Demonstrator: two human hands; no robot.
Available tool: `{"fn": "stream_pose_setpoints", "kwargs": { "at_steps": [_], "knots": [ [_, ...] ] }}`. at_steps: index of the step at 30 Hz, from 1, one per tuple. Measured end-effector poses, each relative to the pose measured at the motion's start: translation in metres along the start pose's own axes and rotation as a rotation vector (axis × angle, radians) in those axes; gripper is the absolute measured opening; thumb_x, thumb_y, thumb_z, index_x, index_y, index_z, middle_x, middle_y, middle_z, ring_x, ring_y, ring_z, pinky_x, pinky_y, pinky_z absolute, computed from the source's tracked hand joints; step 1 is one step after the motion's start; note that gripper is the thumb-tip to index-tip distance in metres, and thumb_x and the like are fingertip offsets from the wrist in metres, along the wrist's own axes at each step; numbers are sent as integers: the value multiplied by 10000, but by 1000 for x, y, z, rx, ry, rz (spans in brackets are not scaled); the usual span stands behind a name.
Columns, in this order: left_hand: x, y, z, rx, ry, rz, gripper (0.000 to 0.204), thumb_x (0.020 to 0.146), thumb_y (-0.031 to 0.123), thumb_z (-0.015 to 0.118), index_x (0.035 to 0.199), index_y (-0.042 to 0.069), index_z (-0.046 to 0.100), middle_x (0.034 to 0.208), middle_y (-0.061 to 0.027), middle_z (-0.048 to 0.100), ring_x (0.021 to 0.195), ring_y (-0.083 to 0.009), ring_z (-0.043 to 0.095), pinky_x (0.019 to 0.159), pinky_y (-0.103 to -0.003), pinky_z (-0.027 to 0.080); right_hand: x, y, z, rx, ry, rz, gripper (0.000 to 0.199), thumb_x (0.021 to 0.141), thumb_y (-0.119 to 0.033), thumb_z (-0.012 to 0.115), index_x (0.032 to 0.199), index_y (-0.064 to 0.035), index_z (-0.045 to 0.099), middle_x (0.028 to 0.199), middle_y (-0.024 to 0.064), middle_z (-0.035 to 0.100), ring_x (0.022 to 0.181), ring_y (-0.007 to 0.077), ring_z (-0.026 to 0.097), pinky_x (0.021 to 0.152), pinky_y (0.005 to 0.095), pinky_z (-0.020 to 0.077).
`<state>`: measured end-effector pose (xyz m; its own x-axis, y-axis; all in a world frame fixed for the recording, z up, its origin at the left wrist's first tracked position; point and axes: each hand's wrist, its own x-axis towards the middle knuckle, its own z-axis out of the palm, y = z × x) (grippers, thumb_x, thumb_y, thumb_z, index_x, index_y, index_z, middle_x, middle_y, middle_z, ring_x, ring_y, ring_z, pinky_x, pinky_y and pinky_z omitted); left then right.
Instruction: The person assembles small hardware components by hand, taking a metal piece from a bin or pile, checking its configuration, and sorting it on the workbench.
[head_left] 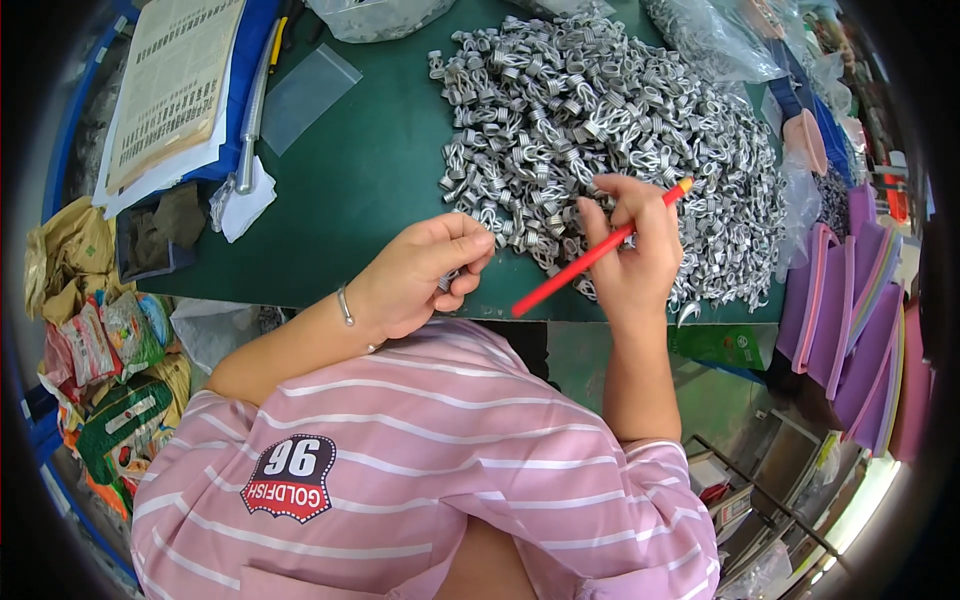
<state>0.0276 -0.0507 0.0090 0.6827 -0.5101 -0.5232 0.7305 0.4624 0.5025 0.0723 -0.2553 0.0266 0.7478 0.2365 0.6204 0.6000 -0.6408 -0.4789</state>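
Green table, right hand gripping pencil

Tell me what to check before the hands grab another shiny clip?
1. Left hand holding a small metal clip: ok.
2. Right hand gripping the red stick: ok.
3. Clip pile within reach on the green mat: ok.
4. Clips near the mat's front edge safe from falling: cannot tell.
5. Clip in the left hand finished: cannot tell.
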Motion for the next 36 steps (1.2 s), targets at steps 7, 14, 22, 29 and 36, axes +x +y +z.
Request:
{"fn": "stream_pose_setpoints", "kwargs": {
  "at_steps": [7,14,22,29,36],
  "knots": [
    [2,1,8,254,19,157,117,845,105,560,918,28,511,696,3,477,538,-45,402,426,-168,297,13,11,4,-68,-11,13,247,631,44,680,697,-52,462,650,72,558,570,263,511,514,342,408],
    [0,12,21,308,164,392,245,805,49,609,1037,-3,551,821,-5,523,579,-39,440,474,-170,340,-10,-27,13,1122,-111,617,219,822,39,552,756,-60,369,842,136,584,669,138,595,558,207,480],
    [-7,10,14,761,92,771,212,757,-33,613,966,-7,630,864,-44,560,750,-94,507,636,-208,413,-33,-25,34,982,40,268,275,762,85,602,798,-52,366,964,185,549,837,201,582,709,292,521],
    [-4,10,10,443,128,313,217,829,47,573,1040,5,600,812,-25,564,648,-80,508,539,-183,395,-32,-29,33,733,191,37,489,644,79,721,871,-76,317,934,180,562,808,253,603,679,317,507],
    [9,13,6,-129,29,134,231,911,186,454,1040,14,539,787,-31,546,576,-72,466,423,-194,348,-10,-27,24,289,40,-213,332,642,42,707,719,-64,402,817,119,620,700,259,579,631,330,455]
  ]
}}
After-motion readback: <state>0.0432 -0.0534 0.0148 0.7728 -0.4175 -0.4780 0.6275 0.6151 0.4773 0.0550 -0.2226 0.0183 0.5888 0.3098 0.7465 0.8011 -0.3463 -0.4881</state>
